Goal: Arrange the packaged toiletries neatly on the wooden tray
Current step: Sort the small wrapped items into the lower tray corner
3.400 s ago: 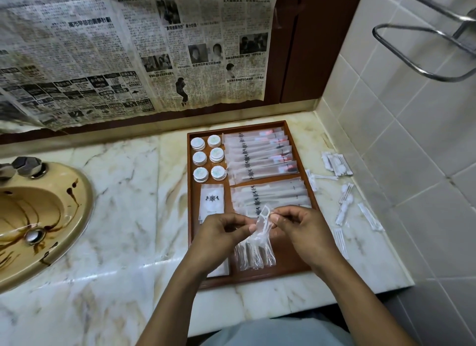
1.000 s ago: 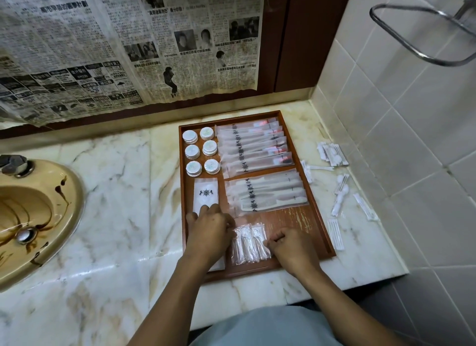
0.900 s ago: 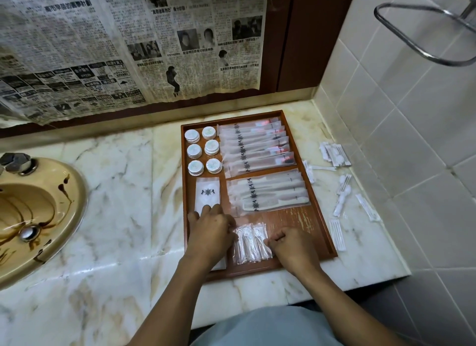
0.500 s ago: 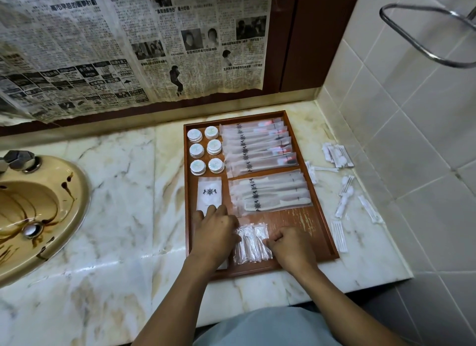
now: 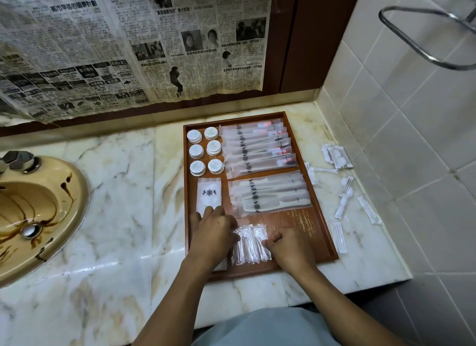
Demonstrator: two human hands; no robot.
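Six round tubs [image 5: 196, 151] fill the tray's [image 5: 291, 219] far left corner in two columns, with toothbrush packets [image 5: 257, 150] overlapped beside them, comb packets [image 5: 270, 193] nearer, and a white sachet [image 5: 209, 195] under the tubs. Clear, crinkled packets [image 5: 251, 244] lie at the near edge, side by side, long axes running near to far. The left hand [image 5: 212, 236] lies flat against their left side. The right hand [image 5: 289, 247] is curled at their right edge; whether it pinches them is unclear.

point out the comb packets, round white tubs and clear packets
comb packets [image 5: 277, 203]: head view, nearest comb's middle
round white tubs [image 5: 214, 148]: head view, middle right tub's lid
clear packets [image 5: 251, 244]: head view, middle packet
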